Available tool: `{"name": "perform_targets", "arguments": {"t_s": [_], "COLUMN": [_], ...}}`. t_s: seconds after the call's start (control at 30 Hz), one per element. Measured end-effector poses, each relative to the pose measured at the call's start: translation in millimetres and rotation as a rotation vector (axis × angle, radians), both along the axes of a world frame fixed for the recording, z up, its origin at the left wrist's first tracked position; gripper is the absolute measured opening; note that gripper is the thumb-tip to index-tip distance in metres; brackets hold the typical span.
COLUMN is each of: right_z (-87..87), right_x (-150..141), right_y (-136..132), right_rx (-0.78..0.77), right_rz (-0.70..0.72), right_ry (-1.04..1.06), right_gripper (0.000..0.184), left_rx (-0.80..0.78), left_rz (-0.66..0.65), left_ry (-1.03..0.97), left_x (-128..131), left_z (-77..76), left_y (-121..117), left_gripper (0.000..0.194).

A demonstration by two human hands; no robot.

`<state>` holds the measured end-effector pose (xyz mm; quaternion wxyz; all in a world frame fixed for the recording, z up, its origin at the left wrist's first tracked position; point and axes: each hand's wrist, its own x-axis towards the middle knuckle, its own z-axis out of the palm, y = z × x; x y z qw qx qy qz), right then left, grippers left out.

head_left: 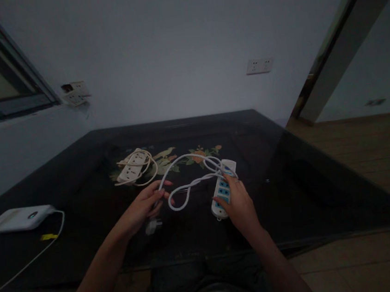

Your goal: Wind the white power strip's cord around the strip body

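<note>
My right hand (240, 201) grips a white power strip (223, 190) with blue socket faces, thumb across its near part and fingers along its right side. From the strip's far end runs a white cord (182, 157), looped and twisted over the table between my hands. My left hand (148, 201) pinches this cord near its plug end. Just below those fingers hangs the plug (152, 225), blurred. Beyond my left hand lies a second, cream power strip (132, 166) with its own cord (155, 168) wrapped loosely around it.
The dark glossy table (280, 165) has a printed flower pattern (199, 155). On its left lies a white power bank (19, 219) with a thin cable (36, 261) and a yellow tag (49, 236). Wall sockets (259, 66) sit above the table's far edge.
</note>
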<state>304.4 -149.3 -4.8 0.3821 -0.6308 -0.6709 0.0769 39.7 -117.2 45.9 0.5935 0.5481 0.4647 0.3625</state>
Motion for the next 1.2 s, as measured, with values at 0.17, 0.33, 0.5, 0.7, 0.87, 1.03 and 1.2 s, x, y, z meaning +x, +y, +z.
{"name": "perform_targets", "arguments": {"t_s": [0.17,0.33,0.5,0.7,0.87,1.03,1.2], "right_z": [-10.6,-16.1,-16.6,-17.2,-13.2,-7.4,-2.6], "right_x": [-6,-3,2,12,23,31,36], "right_y": [-8,-9,-11,-15,-15,-19,-25], "right_rx": [0.004,0.118,0.102,0.047,0.019,-0.046,-0.184], "right_rz": [0.021,0.122,0.176,0.247,0.349,0.462,0.551], "right_ry": [-0.017,-0.012,0.008,-0.027,-0.072,0.0,0.049], "right_gripper": [0.032,0.024,0.017,0.024,0.031,0.031,0.024], "left_rx": [0.068,0.222,0.309,0.482,0.725,0.842,0.811], "left_rz": [0.104,0.215,0.323,0.471,0.55,0.566,0.55], "left_ry": [0.199,0.254,0.102,0.081,0.161,0.219,0.27], "left_x": [-14,-35,-36,-25,-11,2,4], "left_z": [13.1,36.9,58.6,72.3,84.2,93.3,91.8], "left_y": [-9,-16,-25,-34,-47,-61,-68], "left_gripper": [0.039,0.033,0.023,0.017,0.011,0.008,0.01]}}
